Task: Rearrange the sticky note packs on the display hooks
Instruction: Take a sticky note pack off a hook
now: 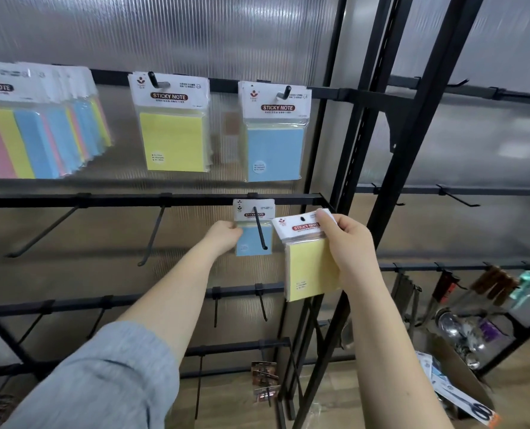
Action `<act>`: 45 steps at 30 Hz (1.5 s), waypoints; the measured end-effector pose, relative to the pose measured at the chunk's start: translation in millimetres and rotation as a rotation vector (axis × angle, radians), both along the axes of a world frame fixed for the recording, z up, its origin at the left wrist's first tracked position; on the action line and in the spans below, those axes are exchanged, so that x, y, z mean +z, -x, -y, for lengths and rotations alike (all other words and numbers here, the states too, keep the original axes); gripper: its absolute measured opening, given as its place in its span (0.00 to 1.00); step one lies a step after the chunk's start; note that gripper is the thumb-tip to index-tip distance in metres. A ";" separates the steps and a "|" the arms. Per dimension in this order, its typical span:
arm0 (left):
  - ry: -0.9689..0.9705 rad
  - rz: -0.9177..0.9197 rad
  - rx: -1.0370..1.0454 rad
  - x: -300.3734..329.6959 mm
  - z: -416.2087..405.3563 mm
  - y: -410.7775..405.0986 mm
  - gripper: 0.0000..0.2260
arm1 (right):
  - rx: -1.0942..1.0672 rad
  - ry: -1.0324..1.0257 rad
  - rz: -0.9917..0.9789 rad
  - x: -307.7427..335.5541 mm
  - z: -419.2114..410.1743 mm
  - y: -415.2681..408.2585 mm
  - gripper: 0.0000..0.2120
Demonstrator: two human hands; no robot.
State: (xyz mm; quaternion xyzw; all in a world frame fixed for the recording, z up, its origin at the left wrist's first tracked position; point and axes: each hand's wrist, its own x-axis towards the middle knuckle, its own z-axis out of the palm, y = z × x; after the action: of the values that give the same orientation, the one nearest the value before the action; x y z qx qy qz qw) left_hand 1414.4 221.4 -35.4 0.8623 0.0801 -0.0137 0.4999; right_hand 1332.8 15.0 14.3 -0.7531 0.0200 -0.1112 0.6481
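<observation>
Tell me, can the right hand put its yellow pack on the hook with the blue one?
Probably yes: the right hand holds the yellow pack beside that hook, whose front end looks bare.

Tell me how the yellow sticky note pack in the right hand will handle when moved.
The yellow sticky note pack in clear wrap probably feels light: the right hand holds it by the white header card alone. The glossy wrap may be slippery. The block likely stays stiff, but the thin header could bend.
</observation>
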 end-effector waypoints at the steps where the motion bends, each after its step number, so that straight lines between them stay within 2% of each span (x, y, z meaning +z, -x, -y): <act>1: 0.013 0.016 0.017 -1.8 2.3 -1.4 0.13 | -0.013 -0.036 -0.014 -0.7 1.9 -1.0 0.12; 6: -0.016 0.116 0.136 -16.0 10.8 -1.2 0.10 | -0.060 -0.156 -0.067 1.2 7.4 -6.5 0.11; 10: 0.048 0.143 0.214 -21.9 17.6 -1.2 0.11 | -0.050 -0.230 -0.100 3.4 9.9 -9.0 0.11; 14: 0.218 0.156 0.168 -21.4 27.1 -4.0 0.06 | -0.044 -0.251 -0.117 4.4 11.2 -9.1 0.11; 18: 0.226 0.145 0.105 -20.4 32.7 -2.2 0.13 | -0.030 -0.262 -0.126 6.7 17.4 -8.4 0.11; 22: 0.287 0.172 0.161 -22.1 38.0 2.7 0.13 | -0.010 -0.259 -0.116 10.4 26.7 -7.4 0.11; 29: 0.242 0.208 0.270 -28.0 43.8 27.9 0.13 | 0.040 -0.259 -0.104 14.4 42.6 -3.0 0.12; 35: 0.208 0.337 0.368 -27.7 53.6 59.0 0.14 | 0.107 -0.241 -0.111 13.7 53.6 0.4 0.11; 45: -0.031 0.353 0.322 -14.7 49.4 107.8 0.17 | 0.158 -0.261 -0.056 19.9 65.4 8.7 0.11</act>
State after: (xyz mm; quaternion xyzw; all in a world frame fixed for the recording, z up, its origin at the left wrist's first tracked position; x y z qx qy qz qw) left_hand 1306.6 172.0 -50.1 0.8350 0.1280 0.2184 0.4885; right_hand 1324.0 -50.4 34.2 -0.6644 -0.0071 -0.0351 0.7465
